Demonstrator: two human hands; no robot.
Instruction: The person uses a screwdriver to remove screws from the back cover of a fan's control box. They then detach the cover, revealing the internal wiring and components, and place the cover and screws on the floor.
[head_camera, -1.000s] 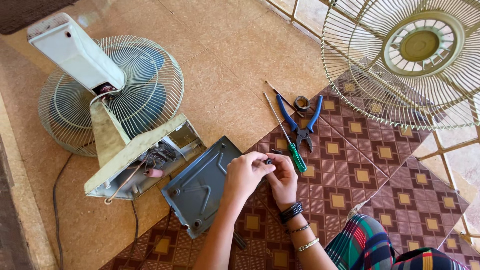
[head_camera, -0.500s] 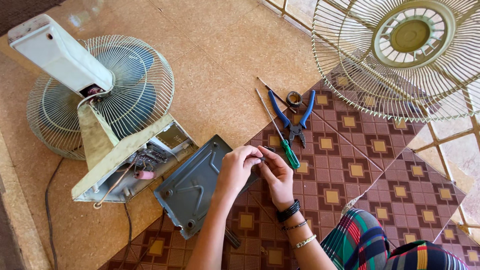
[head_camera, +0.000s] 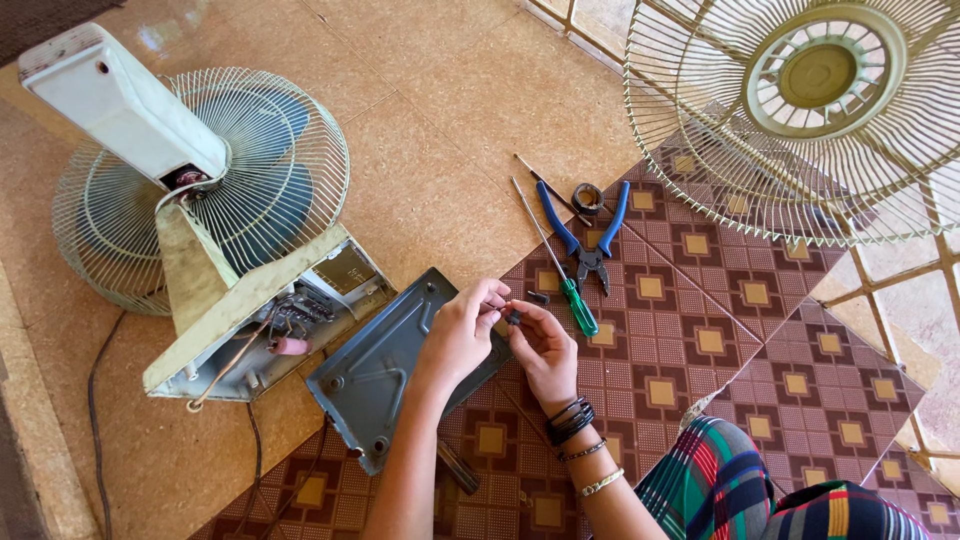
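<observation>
My left hand (head_camera: 462, 330) and my right hand (head_camera: 545, 350) meet over the floor, fingertips pinched together on a small dark part (head_camera: 513, 317). Just under them lies a grey metal base plate (head_camera: 385, 365). A green-handled screwdriver (head_camera: 577, 303) lies beside my right hand, with blue-handled pliers (head_camera: 588, 235) a little farther off. My right wrist wears dark bands and bracelets.
A pale fan lies on its side at the left, its open base (head_camera: 262, 335) showing wires and its grille (head_camera: 215, 185) behind. A loose fan guard (head_camera: 800, 110) rests at top right. A roll of black tape (head_camera: 588, 196) sits near the pliers. A cable (head_camera: 95, 430) trails at the lower left.
My hands stay pinched together over the plate; the fingers shift slightly on the small part. The view has drifted a little. The tools have not moved.
</observation>
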